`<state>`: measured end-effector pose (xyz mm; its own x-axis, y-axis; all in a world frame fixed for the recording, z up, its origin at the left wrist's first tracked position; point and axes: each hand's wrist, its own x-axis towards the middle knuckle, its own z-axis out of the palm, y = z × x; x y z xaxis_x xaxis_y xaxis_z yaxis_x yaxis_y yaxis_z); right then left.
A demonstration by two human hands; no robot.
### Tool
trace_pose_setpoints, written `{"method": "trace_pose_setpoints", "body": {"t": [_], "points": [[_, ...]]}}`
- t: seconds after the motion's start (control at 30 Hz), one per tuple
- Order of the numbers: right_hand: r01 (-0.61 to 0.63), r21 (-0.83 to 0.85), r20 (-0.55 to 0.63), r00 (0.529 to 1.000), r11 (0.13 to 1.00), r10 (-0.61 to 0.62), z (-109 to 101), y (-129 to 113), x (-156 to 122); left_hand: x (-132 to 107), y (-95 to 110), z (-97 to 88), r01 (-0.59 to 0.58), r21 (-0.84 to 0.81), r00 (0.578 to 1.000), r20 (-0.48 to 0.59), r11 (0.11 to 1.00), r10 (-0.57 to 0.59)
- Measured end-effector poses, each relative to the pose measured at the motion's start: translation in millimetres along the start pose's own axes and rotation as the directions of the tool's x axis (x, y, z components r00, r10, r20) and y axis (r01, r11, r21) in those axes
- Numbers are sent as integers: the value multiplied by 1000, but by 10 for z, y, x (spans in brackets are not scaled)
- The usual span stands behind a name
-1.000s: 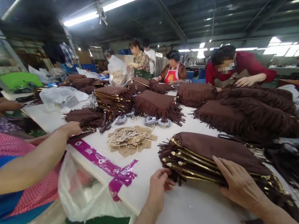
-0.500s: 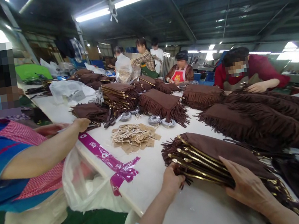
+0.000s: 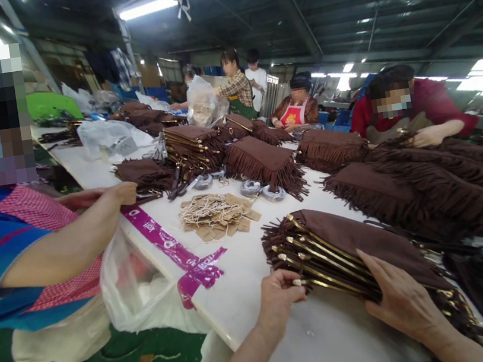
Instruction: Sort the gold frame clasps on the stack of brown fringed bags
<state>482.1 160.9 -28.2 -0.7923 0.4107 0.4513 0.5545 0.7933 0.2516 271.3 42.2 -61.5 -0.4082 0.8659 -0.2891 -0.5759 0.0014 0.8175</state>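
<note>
A stack of brown fringed bags (image 3: 349, 244) with gold bars along their edges lies on the white table (image 3: 244, 264) in front of me. My left hand (image 3: 279, 301) is at the stack's near left corner, fingers curled and pinching the tip of the lowest gold bar. My right hand (image 3: 399, 296) lies flat on the stack's near side, fingers spread and pressing down on the bags.
More heaps of brown fringed bags (image 3: 427, 191) cover the right and far table. A pile of paper tags with strings (image 3: 214, 215), purple tape (image 3: 175, 253) and a clear plastic bag (image 3: 134, 286) sit left. A co-worker's arm (image 3: 70, 241) reaches in from the left; other people work beyond.
My left hand has moved right from the table edge to the stack's corner and taken hold of a gold bar tip. My right hand stays pressed on the stack.
</note>
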Motion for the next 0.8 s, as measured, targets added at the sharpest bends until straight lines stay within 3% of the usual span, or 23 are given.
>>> {"method": "trace_pose_setpoints", "body": {"t": [0.6, 0.7, 0.8], "points": [[-58, 20, 24, 998, 998, 58, 33, -99, -40, 18, -92, 155, -47, 42, 999, 0, 998, 47], [-98, -8, 22, 995, 995, 99, -15, -227, -26, 54, -133, 185, -71, 98, 997, -3, 993, 72], [-81, 21, -79, 993, 997, 82, -87, -481, 23, 61, -166, 191, -110, 171, 994, -3, 979, 112]]}}
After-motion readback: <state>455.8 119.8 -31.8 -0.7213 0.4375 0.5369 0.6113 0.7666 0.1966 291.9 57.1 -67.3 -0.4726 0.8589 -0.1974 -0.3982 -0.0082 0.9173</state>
